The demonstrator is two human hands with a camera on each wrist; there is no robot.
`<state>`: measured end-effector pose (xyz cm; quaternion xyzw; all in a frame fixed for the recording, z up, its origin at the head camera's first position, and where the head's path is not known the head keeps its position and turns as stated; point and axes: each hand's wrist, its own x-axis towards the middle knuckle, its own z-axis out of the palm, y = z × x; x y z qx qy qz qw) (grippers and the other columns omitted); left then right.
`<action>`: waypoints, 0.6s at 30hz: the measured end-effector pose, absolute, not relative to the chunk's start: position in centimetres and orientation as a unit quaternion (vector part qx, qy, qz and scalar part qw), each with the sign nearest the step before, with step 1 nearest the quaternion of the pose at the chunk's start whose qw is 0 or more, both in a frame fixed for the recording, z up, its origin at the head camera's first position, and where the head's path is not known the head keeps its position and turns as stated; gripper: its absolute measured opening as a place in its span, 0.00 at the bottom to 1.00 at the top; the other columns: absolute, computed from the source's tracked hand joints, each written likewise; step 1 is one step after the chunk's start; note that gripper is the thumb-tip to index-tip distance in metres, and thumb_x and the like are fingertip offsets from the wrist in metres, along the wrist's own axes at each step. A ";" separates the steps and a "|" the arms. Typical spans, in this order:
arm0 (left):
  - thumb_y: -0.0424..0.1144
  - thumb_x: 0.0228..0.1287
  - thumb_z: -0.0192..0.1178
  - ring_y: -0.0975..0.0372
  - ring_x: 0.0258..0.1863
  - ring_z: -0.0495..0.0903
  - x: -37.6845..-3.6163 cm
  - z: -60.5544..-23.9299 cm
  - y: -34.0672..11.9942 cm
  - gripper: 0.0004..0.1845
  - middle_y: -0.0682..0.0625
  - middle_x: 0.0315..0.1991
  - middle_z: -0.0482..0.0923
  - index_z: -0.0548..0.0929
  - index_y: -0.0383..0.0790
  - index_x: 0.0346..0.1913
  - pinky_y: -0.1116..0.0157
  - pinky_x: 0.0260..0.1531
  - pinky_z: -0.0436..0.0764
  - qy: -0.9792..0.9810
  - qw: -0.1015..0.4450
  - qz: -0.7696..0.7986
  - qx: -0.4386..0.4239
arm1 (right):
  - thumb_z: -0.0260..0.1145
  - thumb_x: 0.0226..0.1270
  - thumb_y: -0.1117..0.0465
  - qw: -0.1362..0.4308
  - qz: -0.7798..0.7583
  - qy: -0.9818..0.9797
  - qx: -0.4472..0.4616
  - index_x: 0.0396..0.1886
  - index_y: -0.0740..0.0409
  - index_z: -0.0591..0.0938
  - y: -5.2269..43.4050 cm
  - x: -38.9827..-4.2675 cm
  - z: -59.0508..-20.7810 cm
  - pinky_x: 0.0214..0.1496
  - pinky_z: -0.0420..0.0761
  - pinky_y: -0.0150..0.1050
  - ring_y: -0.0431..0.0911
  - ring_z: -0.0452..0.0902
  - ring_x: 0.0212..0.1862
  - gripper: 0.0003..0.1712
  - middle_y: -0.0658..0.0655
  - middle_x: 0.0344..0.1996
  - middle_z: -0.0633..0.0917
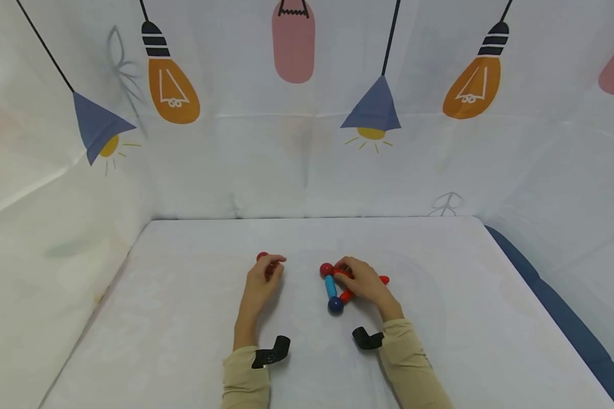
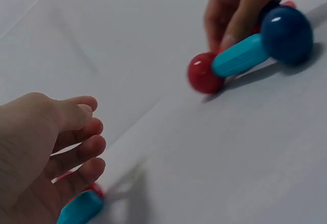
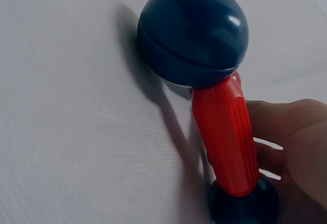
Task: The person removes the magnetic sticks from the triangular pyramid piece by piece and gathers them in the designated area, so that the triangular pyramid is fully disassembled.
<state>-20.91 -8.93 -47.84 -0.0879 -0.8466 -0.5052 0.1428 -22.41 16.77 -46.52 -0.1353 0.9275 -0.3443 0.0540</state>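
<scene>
My loosely spread left hand (image 1: 260, 281) half-hides one red ball (image 1: 262, 256); my right hand (image 1: 362, 279) pinches a red plastic rod (image 1: 340, 272) near two navy balls (image 3: 193, 32).

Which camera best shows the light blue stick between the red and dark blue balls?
The left wrist view: there the light blue stick appears large and unblocked. The head view shows it much smaller; the right wrist view doesn't show it.

A curtained booth: lamp-printed white sheeting (image 1: 266, 165) around a white table (image 1: 174, 318).
</scene>
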 end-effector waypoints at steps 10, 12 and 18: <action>0.40 0.72 0.49 0.63 0.61 0.71 -20.9 -49.9 -4.2 0.20 0.56 0.60 0.73 0.70 0.54 0.65 0.59 0.63 0.70 -0.852 -0.021 -0.490 -0.182 | 0.65 0.63 0.59 0.031 -0.327 0.921 -0.207 0.46 0.53 0.80 15.7 -22.3 -47.0 0.52 0.78 0.44 0.43 0.77 0.43 0.12 0.50 0.41 0.83; 0.41 0.70 0.52 0.62 0.61 0.72 -20.9 -50.1 -4.2 0.21 0.55 0.60 0.73 0.71 0.53 0.64 0.59 0.63 0.70 -0.852 -0.016 -0.489 -0.186 | 0.65 0.63 0.59 0.027 -0.328 0.921 -0.210 0.46 0.53 0.80 15.6 -22.2 -46.9 0.52 0.78 0.45 0.44 0.77 0.44 0.12 0.51 0.41 0.83; 0.40 0.65 0.58 0.62 0.55 0.75 -21.0 -50.2 -4.1 0.21 0.53 0.56 0.76 0.74 0.51 0.61 0.59 0.60 0.73 -0.852 0.012 -0.490 -0.185 | 0.65 0.64 0.59 0.027 -0.333 0.919 -0.212 0.45 0.54 0.81 15.4 -22.1 -46.9 0.52 0.78 0.45 0.44 0.78 0.44 0.11 0.51 0.41 0.83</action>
